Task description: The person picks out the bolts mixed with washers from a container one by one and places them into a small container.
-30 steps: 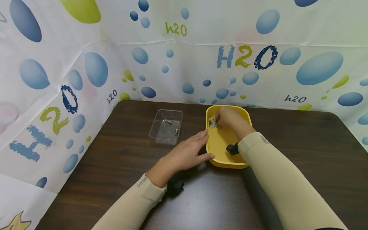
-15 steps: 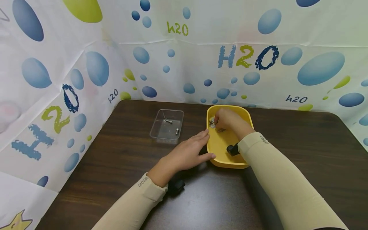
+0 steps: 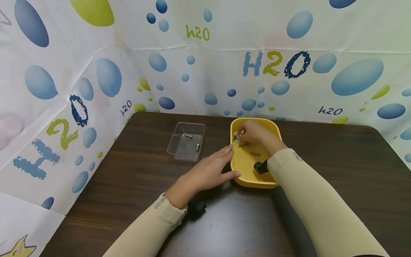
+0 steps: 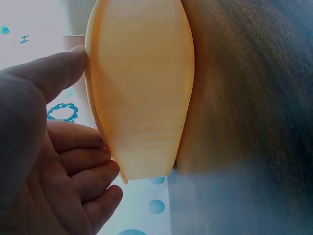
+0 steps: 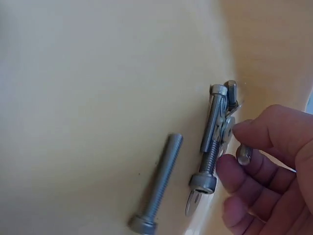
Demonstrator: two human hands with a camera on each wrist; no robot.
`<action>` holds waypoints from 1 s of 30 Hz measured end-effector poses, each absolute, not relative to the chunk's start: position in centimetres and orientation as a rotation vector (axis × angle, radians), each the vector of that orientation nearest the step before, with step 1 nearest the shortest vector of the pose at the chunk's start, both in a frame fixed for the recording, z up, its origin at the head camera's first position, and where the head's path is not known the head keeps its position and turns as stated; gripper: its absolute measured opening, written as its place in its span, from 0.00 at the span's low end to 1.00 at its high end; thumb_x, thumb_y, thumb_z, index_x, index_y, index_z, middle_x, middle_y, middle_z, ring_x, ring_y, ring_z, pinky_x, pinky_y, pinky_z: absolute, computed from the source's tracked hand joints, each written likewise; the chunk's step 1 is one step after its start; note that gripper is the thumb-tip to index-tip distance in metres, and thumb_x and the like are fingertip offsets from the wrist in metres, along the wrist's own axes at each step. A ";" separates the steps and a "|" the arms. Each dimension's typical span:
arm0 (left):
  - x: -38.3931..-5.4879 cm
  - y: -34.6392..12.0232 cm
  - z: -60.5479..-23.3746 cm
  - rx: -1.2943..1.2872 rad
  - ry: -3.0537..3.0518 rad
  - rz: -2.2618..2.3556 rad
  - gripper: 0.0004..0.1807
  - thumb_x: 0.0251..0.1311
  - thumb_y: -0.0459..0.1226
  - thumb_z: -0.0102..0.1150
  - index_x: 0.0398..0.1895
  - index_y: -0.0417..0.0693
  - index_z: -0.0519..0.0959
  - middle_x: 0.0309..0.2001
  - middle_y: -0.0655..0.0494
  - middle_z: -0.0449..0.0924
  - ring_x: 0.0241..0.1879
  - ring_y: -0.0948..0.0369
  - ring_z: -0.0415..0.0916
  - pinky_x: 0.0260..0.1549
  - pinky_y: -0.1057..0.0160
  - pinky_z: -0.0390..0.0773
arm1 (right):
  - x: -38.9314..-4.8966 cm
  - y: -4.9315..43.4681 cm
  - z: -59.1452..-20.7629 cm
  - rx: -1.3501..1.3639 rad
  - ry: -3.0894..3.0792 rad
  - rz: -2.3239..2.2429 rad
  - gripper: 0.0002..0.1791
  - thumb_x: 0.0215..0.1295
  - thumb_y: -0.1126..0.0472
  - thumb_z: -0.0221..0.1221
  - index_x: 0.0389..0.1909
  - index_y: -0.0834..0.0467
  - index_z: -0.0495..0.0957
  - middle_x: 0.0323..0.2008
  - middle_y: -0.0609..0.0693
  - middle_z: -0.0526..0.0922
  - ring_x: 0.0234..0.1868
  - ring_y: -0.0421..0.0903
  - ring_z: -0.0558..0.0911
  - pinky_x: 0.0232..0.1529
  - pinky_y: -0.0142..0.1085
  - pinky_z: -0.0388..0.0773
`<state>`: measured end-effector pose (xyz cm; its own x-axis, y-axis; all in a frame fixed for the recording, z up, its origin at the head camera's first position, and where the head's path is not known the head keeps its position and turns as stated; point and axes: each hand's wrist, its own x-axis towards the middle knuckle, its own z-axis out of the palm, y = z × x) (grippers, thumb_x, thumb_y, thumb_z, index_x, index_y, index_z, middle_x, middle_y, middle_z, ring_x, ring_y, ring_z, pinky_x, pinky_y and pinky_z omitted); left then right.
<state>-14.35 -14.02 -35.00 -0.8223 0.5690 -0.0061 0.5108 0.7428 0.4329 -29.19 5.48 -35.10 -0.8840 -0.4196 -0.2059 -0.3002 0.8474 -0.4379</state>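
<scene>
My right hand (image 3: 255, 134) reaches into the far left part of a yellow tray (image 3: 248, 180). In the right wrist view, its thumb and fingers pinch a short metal pin (image 5: 244, 154), only one end of which shows. Beside the fingertips lies a cluster of socket-head bolts (image 5: 210, 161) and a flat washer (image 5: 194, 202). A separate long bolt (image 5: 159, 186) lies on the tray floor. My left hand (image 3: 208, 171) rests against the tray's left side, fingers extended, thumb at the rim. In the left wrist view, its fingertips touch the tray's edge.
A clear plastic box (image 3: 186, 145) with a few small metal screws stands left of the tray on the dark wood table (image 3: 144, 157). Another thin metal piece (image 3: 255, 154) lies near the tray's middle. A patterned sheet (image 3: 208, 71) hangs behind the table.
Thin metal pieces have come into view on the tray floor near the right hand. That hand has shifted slightly among the hardware. The left hand stays at the tray's side.
</scene>
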 end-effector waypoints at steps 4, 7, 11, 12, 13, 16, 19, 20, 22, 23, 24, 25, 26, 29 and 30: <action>-14.3 -14.0 -35.0 0.871 2.800 0.639 0.44 0.67 0.59 0.53 0.78 0.49 0.53 0.79 0.50 0.47 0.77 0.57 0.49 0.72 0.54 0.58 | -29.1 5.6 -35.0 -0.529 2.715 -0.577 0.16 0.63 0.64 0.61 0.51 0.62 0.82 0.38 0.56 0.84 0.32 0.48 0.80 0.35 0.35 0.79; -14.4 -14.0 -35.1 0.869 2.799 0.630 0.44 0.67 0.59 0.52 0.78 0.49 0.53 0.79 0.49 0.47 0.77 0.56 0.49 0.72 0.54 0.58 | -29.1 5.7 -34.9 -0.505 2.679 -0.597 0.15 0.65 0.65 0.59 0.51 0.62 0.82 0.37 0.57 0.84 0.28 0.47 0.81 0.31 0.33 0.80; -14.4 -14.1 -35.1 0.868 2.799 0.628 0.44 0.66 0.60 0.52 0.78 0.49 0.52 0.79 0.49 0.46 0.77 0.56 0.49 0.72 0.54 0.59 | -29.1 5.8 -34.9 -0.472 2.649 -0.639 0.14 0.65 0.65 0.59 0.51 0.61 0.82 0.36 0.57 0.84 0.27 0.47 0.83 0.31 0.33 0.82; -14.4 -14.1 -35.1 0.868 2.799 0.631 0.44 0.66 0.60 0.52 0.78 0.49 0.52 0.79 0.49 0.47 0.77 0.56 0.49 0.72 0.54 0.58 | -29.1 5.9 -34.9 -0.468 2.649 -0.645 0.14 0.65 0.65 0.60 0.50 0.61 0.82 0.36 0.57 0.84 0.27 0.47 0.83 0.32 0.33 0.82; -14.4 -14.1 -35.1 0.868 2.799 0.632 0.44 0.66 0.59 0.53 0.78 0.48 0.53 0.79 0.49 0.47 0.77 0.56 0.49 0.72 0.54 0.58 | -29.1 5.9 -34.9 -0.465 2.652 -0.654 0.13 0.65 0.64 0.61 0.50 0.60 0.82 0.37 0.57 0.84 0.28 0.47 0.84 0.32 0.34 0.82; -14.4 -14.1 -35.1 0.867 2.799 0.632 0.44 0.66 0.59 0.53 0.78 0.47 0.53 0.79 0.49 0.47 0.77 0.56 0.49 0.72 0.54 0.58 | -29.2 5.9 -34.9 -0.458 2.677 -0.679 0.13 0.63 0.65 0.62 0.49 0.59 0.81 0.38 0.57 0.83 0.30 0.49 0.83 0.35 0.36 0.83; -14.4 -14.0 -35.1 0.862 2.796 0.631 0.44 0.66 0.59 0.53 0.78 0.47 0.53 0.79 0.49 0.47 0.77 0.57 0.49 0.72 0.54 0.58 | -29.3 5.9 -35.0 -0.477 2.723 -0.679 0.15 0.62 0.67 0.62 0.50 0.58 0.81 0.40 0.58 0.83 0.34 0.49 0.82 0.41 0.39 0.82; -14.4 -14.0 -35.1 0.861 2.795 0.630 0.44 0.66 0.59 0.53 0.78 0.47 0.53 0.79 0.49 0.47 0.77 0.57 0.49 0.72 0.54 0.58 | -29.4 5.9 -35.0 -0.492 2.735 -0.677 0.15 0.62 0.67 0.62 0.51 0.59 0.81 0.41 0.58 0.83 0.35 0.50 0.82 0.43 0.39 0.82; -14.4 -14.0 -35.1 0.861 2.794 0.628 0.44 0.66 0.59 0.53 0.78 0.46 0.53 0.79 0.50 0.46 0.77 0.57 0.49 0.72 0.54 0.58 | -29.4 5.9 -35.1 -0.528 2.760 -0.662 0.16 0.63 0.67 0.61 0.53 0.60 0.82 0.43 0.58 0.85 0.38 0.50 0.82 0.47 0.41 0.82; -14.4 -14.0 -35.1 0.862 2.793 0.627 0.44 0.66 0.59 0.53 0.78 0.46 0.53 0.79 0.50 0.46 0.77 0.57 0.49 0.72 0.54 0.58 | -29.4 5.9 -35.1 -0.538 2.760 -0.666 0.16 0.64 0.67 0.61 0.53 0.60 0.83 0.44 0.57 0.85 0.39 0.50 0.82 0.48 0.42 0.82; -14.4 -14.0 -35.1 0.861 2.793 0.628 0.44 0.66 0.59 0.53 0.78 0.46 0.53 0.79 0.50 0.46 0.77 0.57 0.49 0.72 0.55 0.58 | -29.4 5.9 -35.0 -0.548 2.758 -0.667 0.16 0.64 0.66 0.61 0.53 0.60 0.83 0.44 0.57 0.86 0.40 0.50 0.82 0.49 0.42 0.82; -14.4 -14.0 -35.1 0.862 2.792 0.628 0.44 0.66 0.59 0.53 0.78 0.46 0.53 0.79 0.50 0.46 0.77 0.57 0.49 0.72 0.55 0.58 | -29.4 5.9 -35.0 -0.559 2.755 -0.667 0.15 0.65 0.66 0.61 0.52 0.60 0.83 0.45 0.57 0.86 0.40 0.50 0.82 0.49 0.43 0.81; -14.4 -14.1 -35.1 0.864 2.792 0.627 0.44 0.67 0.59 0.53 0.78 0.46 0.53 0.79 0.50 0.46 0.77 0.57 0.49 0.72 0.55 0.58 | -29.4 5.9 -35.0 -0.563 2.751 -0.667 0.14 0.65 0.64 0.61 0.51 0.60 0.84 0.45 0.56 0.87 0.40 0.50 0.82 0.48 0.43 0.81; -14.4 -14.1 -35.1 0.868 2.792 0.629 0.44 0.67 0.59 0.52 0.78 0.46 0.53 0.79 0.51 0.46 0.77 0.57 0.49 0.72 0.55 0.58 | -29.4 5.9 -34.9 -0.560 2.734 -0.661 0.11 0.66 0.60 0.63 0.46 0.58 0.86 0.41 0.53 0.88 0.39 0.49 0.81 0.47 0.42 0.81; -14.4 -14.1 -35.0 0.867 2.792 0.630 0.44 0.67 0.59 0.52 0.78 0.47 0.53 0.79 0.51 0.45 0.77 0.57 0.49 0.72 0.55 0.58 | -29.3 5.9 -34.9 -0.563 2.730 -0.655 0.11 0.66 0.59 0.63 0.45 0.58 0.86 0.40 0.53 0.88 0.39 0.49 0.81 0.46 0.42 0.80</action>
<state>-14.39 -14.08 -35.05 -0.8214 0.5700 -0.0191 0.5065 0.7445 0.4349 -29.35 5.93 -34.90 -0.8858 -0.4304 -0.1733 -0.3050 0.8216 -0.4816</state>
